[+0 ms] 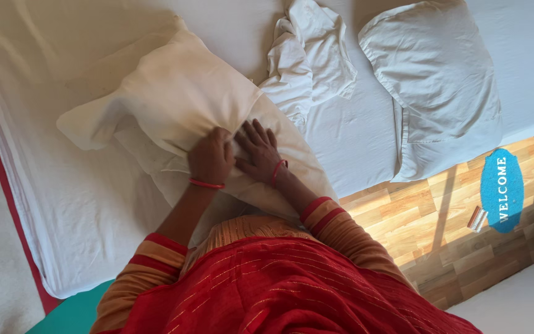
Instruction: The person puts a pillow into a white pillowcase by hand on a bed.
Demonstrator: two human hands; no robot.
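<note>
Both hands are on the pillow [180, 99], which lies on the bed [81, 198] at centre-left. Left hand [210, 158] is curled into a closed grip on the case fabric at the pillow's near edge. Right hand [258, 151] is open, fingers spread flat, pressing the same edge just beside it; the two hands nearly touch.

Risks as I read them:
- Only a pinch of cloth is held on the left, so a pull may slide the case off the filling instead of moving the pillow
- Loose case fabric trails near and left of the hands; it may bunch or fold under, leaving a lumpy corner
- The near edge of the pillow sits close to the bed edge, so a tug toward me could drag it over onto the floor [452, 235]
- The crumpled cloth [307, 59] lies far right of the hands, touching the pillow's right side; a push that way could catch it

A second pillow [440, 80] lies far right, well apart
</note>
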